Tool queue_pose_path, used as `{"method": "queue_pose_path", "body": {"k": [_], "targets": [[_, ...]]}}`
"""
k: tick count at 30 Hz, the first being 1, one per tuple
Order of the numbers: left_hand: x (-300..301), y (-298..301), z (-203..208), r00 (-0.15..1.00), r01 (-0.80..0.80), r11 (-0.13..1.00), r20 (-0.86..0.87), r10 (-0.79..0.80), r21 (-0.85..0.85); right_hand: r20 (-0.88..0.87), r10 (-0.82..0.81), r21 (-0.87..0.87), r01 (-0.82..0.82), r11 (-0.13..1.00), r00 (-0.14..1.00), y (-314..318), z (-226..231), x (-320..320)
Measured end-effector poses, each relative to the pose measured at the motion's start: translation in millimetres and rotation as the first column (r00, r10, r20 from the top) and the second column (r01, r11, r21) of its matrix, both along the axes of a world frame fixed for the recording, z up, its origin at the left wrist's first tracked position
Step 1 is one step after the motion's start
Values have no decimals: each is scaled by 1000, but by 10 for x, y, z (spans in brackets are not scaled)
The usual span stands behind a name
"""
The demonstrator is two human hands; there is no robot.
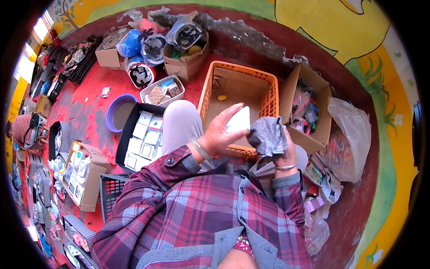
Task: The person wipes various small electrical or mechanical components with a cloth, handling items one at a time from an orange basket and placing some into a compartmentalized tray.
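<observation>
My left hand point(218, 132) is closed round a small white box point(239, 120), thumb along its lower edge and fingers over its top. A crumpled grey cloth point(268, 136) is gripped in my right hand point(289, 152), beside the box. Both hands are over the near end of an orange plastic basket point(273, 95). Cardboard lines that basket, and a small yellow piece point(221, 97) lies in it. Left of my knee, a black tray point(120, 150) holds several similar white boxes point(144, 134).
Left of the orange basket are a white basket point(144, 95) of small items and a purple tub point(109, 114). An open carton point(323, 105) of colourful goods and a clear plastic bag point(351, 143) stand right. Packed cartons and bags line the wall. A cardboard box point(92, 190) sits left.
</observation>
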State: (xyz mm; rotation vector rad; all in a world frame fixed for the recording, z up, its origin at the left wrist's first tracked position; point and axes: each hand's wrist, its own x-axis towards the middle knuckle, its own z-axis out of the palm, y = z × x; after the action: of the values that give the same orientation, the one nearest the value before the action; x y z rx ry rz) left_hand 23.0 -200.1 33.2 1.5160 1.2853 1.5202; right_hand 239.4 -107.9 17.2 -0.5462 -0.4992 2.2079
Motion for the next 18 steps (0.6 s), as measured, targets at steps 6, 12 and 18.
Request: {"method": "queue_pose_path", "body": {"k": [6, 12, 18], "targets": [[35, 25, 277, 675, 95, 951, -721, 156, 294, 217, 192, 172, -231, 958, 957, -320, 348, -231], [156, 9, 136, 532, 197, 973, -847, 0, 123, 292, 168, 46, -190, 981, 942, -334, -110, -247], [-26, 66, -69, 908, 34, 994, -418, 10, 99, 212, -64, -36, 74, 997, 975, -220, -203, -190]]}}
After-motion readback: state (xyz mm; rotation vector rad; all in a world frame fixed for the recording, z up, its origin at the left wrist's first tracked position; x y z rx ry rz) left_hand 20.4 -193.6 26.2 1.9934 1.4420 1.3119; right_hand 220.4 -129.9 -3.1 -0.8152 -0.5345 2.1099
